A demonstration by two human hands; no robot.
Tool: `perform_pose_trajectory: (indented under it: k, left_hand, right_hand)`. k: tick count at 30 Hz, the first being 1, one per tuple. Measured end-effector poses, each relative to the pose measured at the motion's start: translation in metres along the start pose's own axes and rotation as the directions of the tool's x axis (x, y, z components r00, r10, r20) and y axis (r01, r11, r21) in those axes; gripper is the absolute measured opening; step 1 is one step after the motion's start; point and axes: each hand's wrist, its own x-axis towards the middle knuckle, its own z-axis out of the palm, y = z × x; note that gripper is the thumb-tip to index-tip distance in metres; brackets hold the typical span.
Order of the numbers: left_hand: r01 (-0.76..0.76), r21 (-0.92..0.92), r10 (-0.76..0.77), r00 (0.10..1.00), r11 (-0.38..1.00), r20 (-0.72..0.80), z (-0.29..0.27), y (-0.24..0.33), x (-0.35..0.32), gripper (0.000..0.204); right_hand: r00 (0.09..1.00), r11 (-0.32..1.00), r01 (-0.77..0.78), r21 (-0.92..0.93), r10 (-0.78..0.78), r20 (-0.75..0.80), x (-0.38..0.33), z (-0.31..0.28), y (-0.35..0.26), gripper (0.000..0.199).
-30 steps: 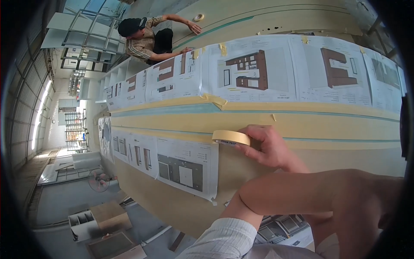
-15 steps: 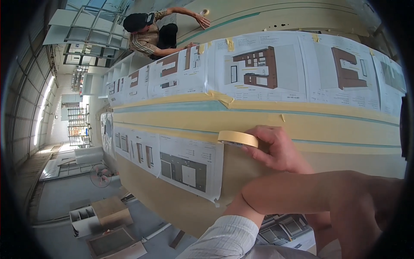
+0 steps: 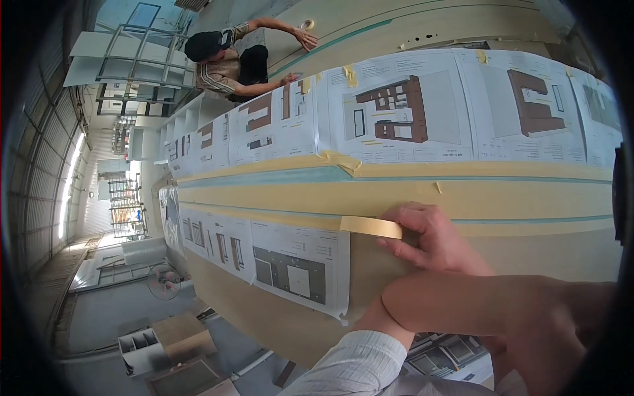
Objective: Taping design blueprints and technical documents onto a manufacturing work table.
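My right hand point(image 3: 432, 237) pinches a roll of yellow masking tape point(image 3: 371, 227) between thumb and fingers. The roll is at the upper right corner of a printed drawing sheet point(image 3: 300, 267), over brown board with yellow and teal tape strips point(image 3: 277, 191). My left arm, in a pale sleeve, crosses in front of my right forearm toward the right. My left hand point(image 3: 551, 323) hangs bent there in shade, its fingers not clear enough to read. Beyond the strips, a row of printed furniture drawings point(image 3: 403, 148) is held with bits of yellow tape.
A person in a dark cap point(image 3: 221, 72) crouches at the far left, one hand on the far brown board point(image 3: 370, 43). Another tape roll point(image 3: 308, 25) lies near that hand. Cabinets point(image 3: 165, 336), a fan point(image 3: 164, 282) and metal frames point(image 3: 142, 56) stand on the left.
The whole view has shifted slightly. My right hand still holds the tape roll at the sheet's corner; the roll has tipped a little, showing less of its side face.
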Motion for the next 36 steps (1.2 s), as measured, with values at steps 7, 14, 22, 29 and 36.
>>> perform_pose_trajectory:
  k: [7, 14, 22, 29, 36]
  left_hand:
    - [-0.011, -0.007, 0.011, 1.0, 1.0, 0.023, 0.0, -0.001, 0.005, 0.042]
    - [-0.03, -0.011, 0.03, 0.999, 0.999, 0.04, 0.0, -0.001, 0.01, 0.042]
    - [-0.04, -0.02, 0.041, 0.998, 0.999, 0.051, 0.002, -0.004, 0.014, 0.043]
    - [-0.038, -0.032, 0.04, 0.998, 0.999, 0.052, 0.004, -0.01, 0.017, 0.044]
    - [-0.044, -0.034, 0.046, 0.998, 0.998, 0.041, 0.003, -0.012, 0.017, 0.044]
  right_hand:
    - [0.999, 0.999, 0.033, -0.001, -0.033, -0.005, 0.001, 0.002, 0.0, 0.025]
    - [1.0, 1.0, 0.024, -0.007, -0.024, -0.006, 0.001, 0.0, -0.004, 0.024]
    - [1.0, 1.0, -0.007, -0.012, 0.007, 0.001, 0.0, 0.002, -0.002, 0.025]
    - [0.999, 0.999, 0.054, -0.005, -0.054, -0.004, 0.0, 0.002, 0.003, 0.023]
    - [1.0, 1.0, 0.028, -0.01, -0.028, 0.001, 0.002, 0.002, 0.0, 0.024]
